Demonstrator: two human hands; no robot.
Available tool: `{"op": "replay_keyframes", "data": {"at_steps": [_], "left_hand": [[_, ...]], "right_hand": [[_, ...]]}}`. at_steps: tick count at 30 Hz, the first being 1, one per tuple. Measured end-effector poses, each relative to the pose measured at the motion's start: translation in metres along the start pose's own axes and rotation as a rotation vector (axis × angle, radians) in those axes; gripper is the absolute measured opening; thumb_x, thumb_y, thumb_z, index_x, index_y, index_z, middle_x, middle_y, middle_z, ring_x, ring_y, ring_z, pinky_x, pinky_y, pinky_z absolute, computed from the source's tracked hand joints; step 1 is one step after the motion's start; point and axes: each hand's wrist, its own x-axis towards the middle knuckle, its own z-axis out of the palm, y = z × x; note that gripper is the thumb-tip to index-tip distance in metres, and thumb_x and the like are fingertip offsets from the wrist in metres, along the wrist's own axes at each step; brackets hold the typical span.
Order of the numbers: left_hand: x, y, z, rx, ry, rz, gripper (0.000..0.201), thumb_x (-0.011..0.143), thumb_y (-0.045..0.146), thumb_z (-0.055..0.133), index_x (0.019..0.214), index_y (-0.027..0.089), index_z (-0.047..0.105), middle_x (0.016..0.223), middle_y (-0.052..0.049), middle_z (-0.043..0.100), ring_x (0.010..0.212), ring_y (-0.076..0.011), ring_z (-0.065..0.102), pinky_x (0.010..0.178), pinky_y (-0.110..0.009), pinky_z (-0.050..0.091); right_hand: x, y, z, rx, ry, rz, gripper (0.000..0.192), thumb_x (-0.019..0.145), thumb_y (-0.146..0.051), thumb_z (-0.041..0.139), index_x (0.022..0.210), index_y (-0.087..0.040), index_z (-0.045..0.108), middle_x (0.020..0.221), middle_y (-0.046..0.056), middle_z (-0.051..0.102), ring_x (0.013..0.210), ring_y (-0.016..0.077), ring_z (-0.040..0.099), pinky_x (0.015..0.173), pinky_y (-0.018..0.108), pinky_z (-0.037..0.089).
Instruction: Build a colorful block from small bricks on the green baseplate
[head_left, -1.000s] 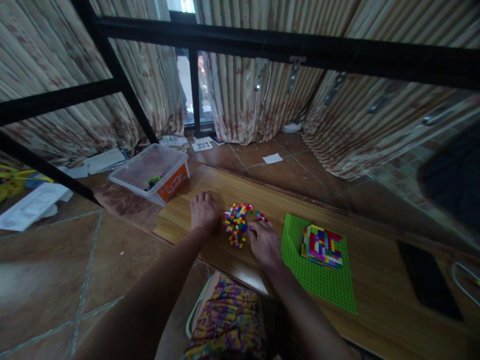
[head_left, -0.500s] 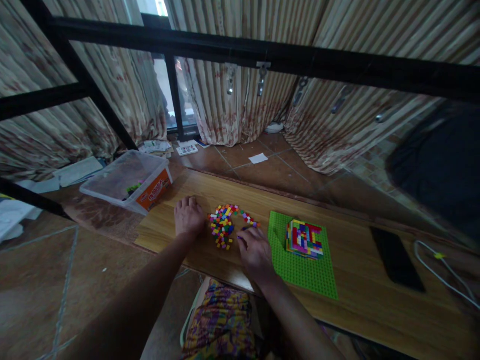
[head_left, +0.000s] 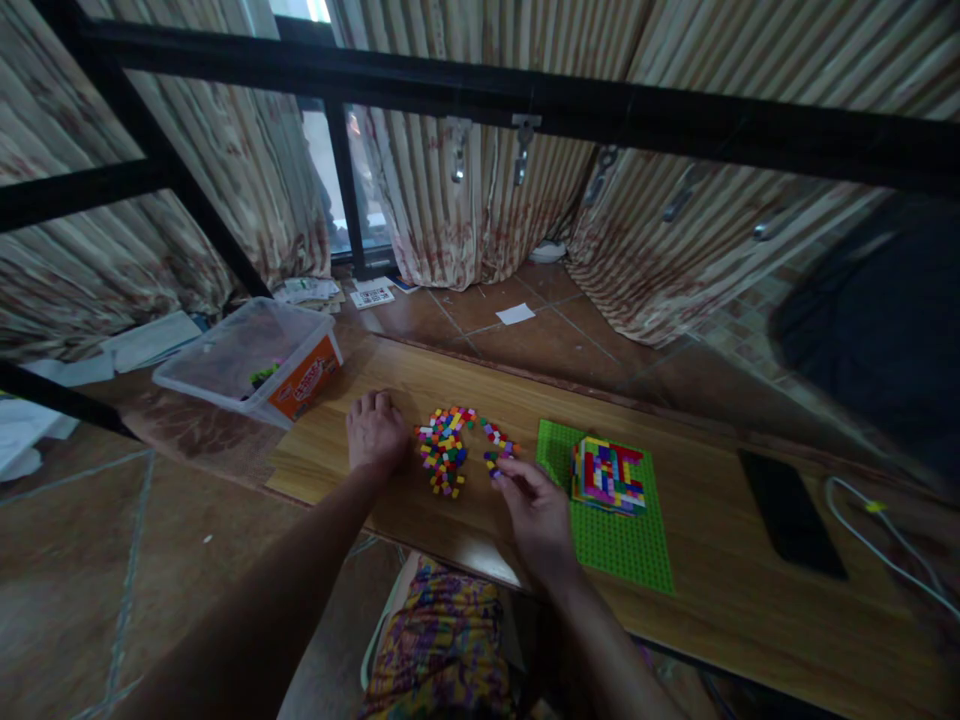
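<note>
- My one camera sits on my head, looking forward and down over my forearms.
- It faces the wooden table [head_left: 720, 590] closely, curtains [head_left: 465, 210] well behind.

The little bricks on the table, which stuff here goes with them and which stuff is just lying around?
In use: right hand pinching one small brick; left hand beside the brick pile; green baseplate; the colourful build on it.
Just lying about: plastic tub; black phone; white cable; floor papers.
</note>
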Motion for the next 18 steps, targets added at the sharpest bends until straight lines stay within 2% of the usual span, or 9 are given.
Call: {"op": "replay_keyframes", "data": {"at_steps": [4,8,13,18], "left_hand": [[0.0,0.0,0.0,0.011,0.003,0.003,0.032,0.089,0.023,0.041,0.113,0.014,0.061,0.115,-0.015,0.061,0.109,-0.0313,0.052,0.092,-0.043,0.041],[0.001,0.0,-0.002,0.035,0.009,0.017,0.033,0.089,0.023,0.041,0.113,0.012,0.061,0.116,-0.016,0.062,0.107,-0.0314,0.053,0.092,-0.042,0.041],[0.001,0.001,-0.002,0.048,0.02,0.023,0.031,0.089,0.023,0.04,0.109,0.014,0.062,0.112,-0.015,0.062,0.104,-0.0311,0.054,0.09,-0.043,0.041],[0.002,0.0,-0.002,0.075,0.007,0.029,0.032,0.09,0.024,0.039,0.11,0.013,0.062,0.112,-0.016,0.062,0.104,-0.032,0.054,0.088,-0.044,0.042]], "right_hand": [[-0.005,-0.009,-0.012,0.359,0.08,0.246,0.027,0.073,-0.041,0.076,0.094,-0.024,0.074,0.091,0.002,0.073,0.079,0.019,0.07,0.08,0.037,0.055],[-0.01,-0.02,-0.028,0.586,0.109,0.356,0.03,0.065,-0.039,0.084,0.091,-0.026,0.077,0.091,-0.001,0.073,0.083,0.0172,0.07,0.091,0.039,0.054],[-0.013,-0.031,-0.044,0.724,0.066,0.424,0.031,0.065,-0.034,0.085,0.094,-0.027,0.076,0.085,-0.002,0.074,0.079,0.0145,0.07,0.094,0.039,0.053],[-0.015,-0.041,-0.05,0.762,0.027,0.461,0.032,0.064,-0.033,0.085,0.095,-0.026,0.076,0.084,-0.001,0.072,0.073,0.0117,0.066,0.077,0.029,0.056]]}}
